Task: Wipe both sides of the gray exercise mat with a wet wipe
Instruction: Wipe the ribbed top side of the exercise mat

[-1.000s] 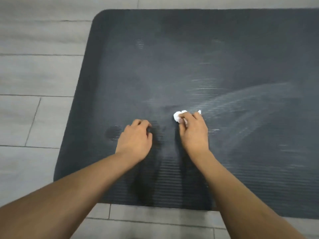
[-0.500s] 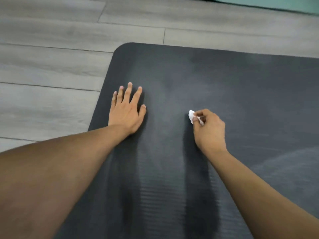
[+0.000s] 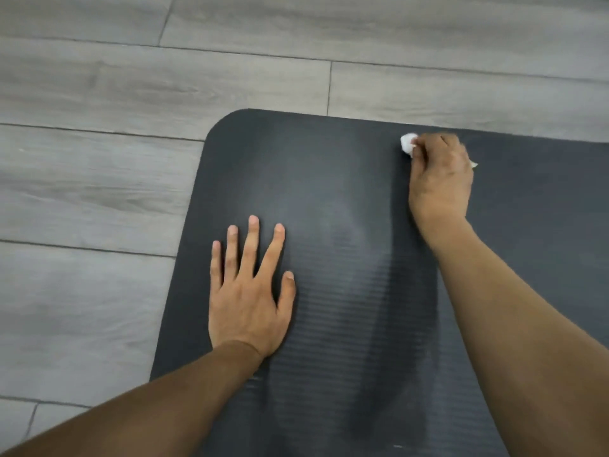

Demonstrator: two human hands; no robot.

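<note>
The dark gray ribbed exercise mat [image 3: 346, 199] lies flat on the floor, its rounded far-left corner in view. My left hand [image 3: 250, 291] rests flat on the mat near its left edge, fingers straight and spread. My right hand [image 3: 440, 176] is near the mat's far edge, fingers curled round a crumpled white wet wipe [image 3: 408, 144] that presses on the mat. Most of the wipe is hidden under the fingers.
Gray wood-look floor planks [image 3: 99, 192] surround the mat on the left and far side. The mat runs on out of view to the right and toward me.
My right hand has moved with the wipe across the mat to its far edge. My left hand went from curled to flat and spread. The view shifted toward the mat's corner.
</note>
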